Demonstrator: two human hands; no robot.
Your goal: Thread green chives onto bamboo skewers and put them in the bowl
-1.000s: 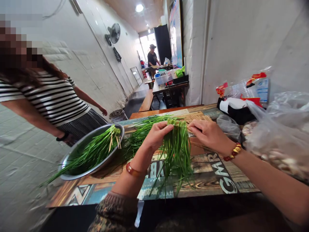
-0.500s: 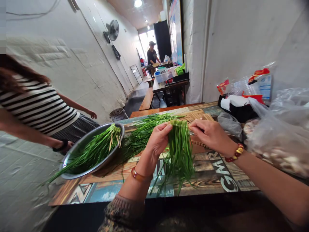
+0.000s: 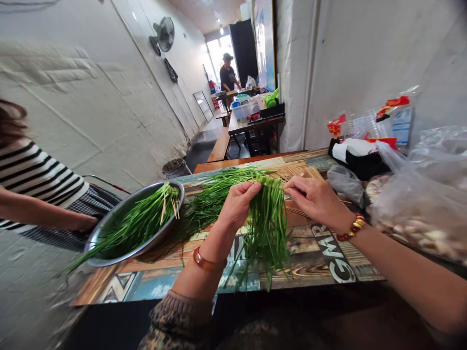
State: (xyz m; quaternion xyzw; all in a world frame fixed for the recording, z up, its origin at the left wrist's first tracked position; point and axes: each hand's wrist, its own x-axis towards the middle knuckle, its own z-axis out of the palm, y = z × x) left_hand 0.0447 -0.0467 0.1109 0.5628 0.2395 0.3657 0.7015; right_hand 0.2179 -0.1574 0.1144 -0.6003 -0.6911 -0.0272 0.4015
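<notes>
A row of green chives (image 3: 269,218) hangs between my two hands over the table, stem ends up and leaves trailing down. At its left end, my left hand (image 3: 239,201) is closed, thumb and fingers pinching the stems. My right hand (image 3: 310,197) is closed in a pinch at the right end of the row, on what looks like a bamboo skewer threaded through the stems; most of it is hidden. Loose chives (image 3: 219,194) lie behind my left hand. A pile of bamboo skewers (image 3: 297,171) is spread behind my right hand.
On the left, a metal bowl (image 3: 136,253) holds skewered chives (image 3: 146,209). A plastic bag of pale bulbs (image 3: 423,218) and a crumpled bag (image 3: 345,182) stand at the right. A person in a striped top (image 3: 40,177) is beside the bowl; another person (image 3: 226,75) stands far back.
The person in the striped top has shifted left, away from the table. My hands stay at both ends of the chives, almost unmoved; the view has shifted slightly.
</notes>
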